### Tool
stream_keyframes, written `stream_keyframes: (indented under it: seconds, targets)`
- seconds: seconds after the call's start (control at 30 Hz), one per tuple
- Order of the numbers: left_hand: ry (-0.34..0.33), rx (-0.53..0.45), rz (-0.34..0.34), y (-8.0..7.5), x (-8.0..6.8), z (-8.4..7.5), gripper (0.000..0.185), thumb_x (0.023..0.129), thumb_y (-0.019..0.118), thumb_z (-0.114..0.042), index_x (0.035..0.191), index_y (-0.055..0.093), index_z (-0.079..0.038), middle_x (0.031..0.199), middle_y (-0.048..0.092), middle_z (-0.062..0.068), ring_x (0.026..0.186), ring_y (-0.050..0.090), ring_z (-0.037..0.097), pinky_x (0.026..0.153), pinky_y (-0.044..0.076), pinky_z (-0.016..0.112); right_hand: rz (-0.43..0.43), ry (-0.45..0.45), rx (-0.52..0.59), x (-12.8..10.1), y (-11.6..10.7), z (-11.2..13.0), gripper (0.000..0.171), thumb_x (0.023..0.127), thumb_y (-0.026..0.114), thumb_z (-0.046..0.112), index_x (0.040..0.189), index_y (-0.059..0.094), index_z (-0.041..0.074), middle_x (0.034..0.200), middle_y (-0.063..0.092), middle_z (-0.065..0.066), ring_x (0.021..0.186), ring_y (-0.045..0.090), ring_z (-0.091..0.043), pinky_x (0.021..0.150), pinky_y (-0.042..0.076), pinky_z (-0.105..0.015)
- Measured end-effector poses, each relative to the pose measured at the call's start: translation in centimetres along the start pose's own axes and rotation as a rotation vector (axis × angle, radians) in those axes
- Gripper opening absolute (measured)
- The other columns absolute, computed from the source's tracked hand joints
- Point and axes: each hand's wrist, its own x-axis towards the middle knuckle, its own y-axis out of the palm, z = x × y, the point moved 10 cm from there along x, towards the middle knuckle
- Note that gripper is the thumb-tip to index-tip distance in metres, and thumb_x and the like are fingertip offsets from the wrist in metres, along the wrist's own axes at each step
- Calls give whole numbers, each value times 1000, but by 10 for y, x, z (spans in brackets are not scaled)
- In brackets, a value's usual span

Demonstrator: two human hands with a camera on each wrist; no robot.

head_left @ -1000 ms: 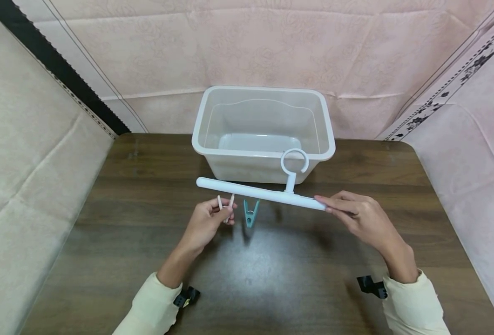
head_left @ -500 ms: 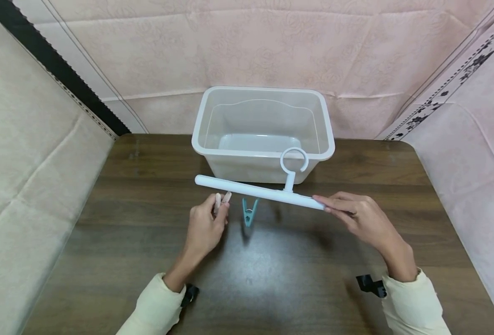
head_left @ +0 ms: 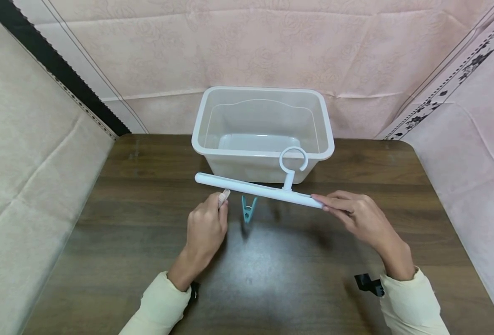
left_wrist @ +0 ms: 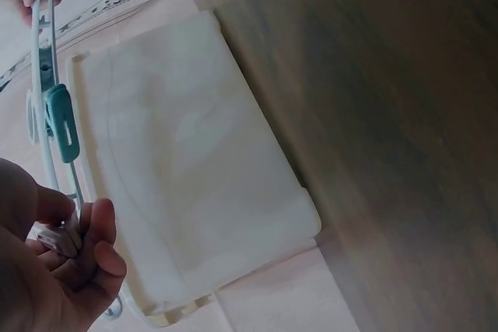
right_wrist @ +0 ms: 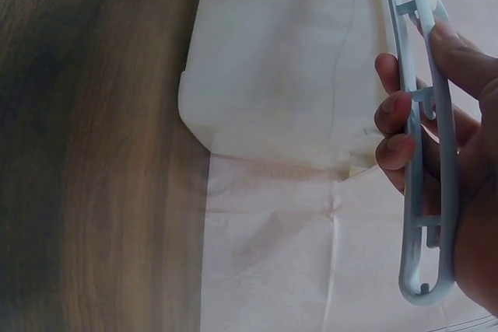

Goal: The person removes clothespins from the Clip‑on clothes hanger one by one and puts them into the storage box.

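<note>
My right hand (head_left: pixel 328 203) grips the right end of a white hanger bar (head_left: pixel 255 188) with a ring (head_left: pixel 293 160) on top, held level above the table. In the right wrist view my fingers and thumb wrap round the bar (right_wrist: pixel 424 153). A teal clothespin (head_left: pixel 247 208) hangs clipped under the bar's middle; the left wrist view shows the teal clothespin (left_wrist: pixel 61 122) too. My left hand (head_left: pixel 219 204) pinches a pale clothespin (head_left: pixel 224 195) whose tip is at the bar's underside, left of the teal one. In the left wrist view the pale clothespin (left_wrist: pixel 54 237) sits between my fingertips.
A translucent white plastic tub (head_left: pixel 263 135) stands just behind the bar at the back of the dark wooden table (head_left: pixel 272 270). Pink fabric walls close in the back and right, beige fabric the left. Black wrist mounts (head_left: pixel 368 284) show near my sleeves.
My left hand has risen toward the bar, bringing the pale clothespin from below it up to its underside. The right hand and bar have shifted up very slightly.
</note>
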Motion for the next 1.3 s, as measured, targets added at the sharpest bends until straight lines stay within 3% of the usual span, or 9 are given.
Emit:
stream_keyframes:
  seconds: [0.33, 0.47, 0.6, 0.83, 1.03, 1.3]
  targets:
    - [111, 131, -65, -1, -2, -10, 17, 97, 59, -8, 86, 54, 5, 59, 51, 12, 43, 46, 27, 41, 39, 39, -8, -17, -20, -1, 2, 0, 52, 79, 79, -7, 124, 74, 18, 100, 71, 6, 70, 58, -5, 59, 41, -17]
    - [134, 166, -83, -2, -2, -11, 18, 99, 54, -8, 87, 53, 5, 57, 48, 11, 43, 43, 27, 42, 36, 38, -3, -15, -5, -1, 4, 0, 54, 77, 79, -8, 125, 73, 17, 99, 72, 7, 71, 59, -4, 61, 42, -17]
    - [132, 155, -91, -2, -1, -10, 16, 97, 57, -8, 92, 58, 7, 61, 54, 13, 44, 44, 27, 41, 37, 38, -15, -3, 13, -2, 4, -1, 54, 75, 80, -10, 123, 74, 16, 96, 71, 7, 65, 52, -3, 56, 39, -16]
    - [65, 76, -54, -3, 0, -5, 15, 93, 68, -5, 98, 63, 8, 70, 65, 16, 47, 50, 27, 44, 44, 41, -39, -2, 45, -2, 0, -1, 55, 76, 80, -12, 122, 75, 17, 95, 69, 8, 65, 50, -4, 55, 38, -15]
    - [-19, 19, -22, -3, -1, 2, 26, 91, 72, -4, 110, 58, 8, 75, 66, 17, 54, 58, 29, 50, 50, 46, -54, -10, 56, 0, -3, 1, 56, 74, 80, -14, 121, 75, 16, 95, 69, 7, 64, 49, -4, 53, 37, -15]
    - [-87, 12, -31, -8, -7, 16, 24, 90, 74, -7, 101, 56, 3, 72, 63, 14, 56, 59, 32, 50, 49, 51, -68, -12, 47, 0, -4, 2, 55, 73, 80, -14, 120, 76, 15, 94, 68, 7, 64, 49, -4, 53, 36, -15]
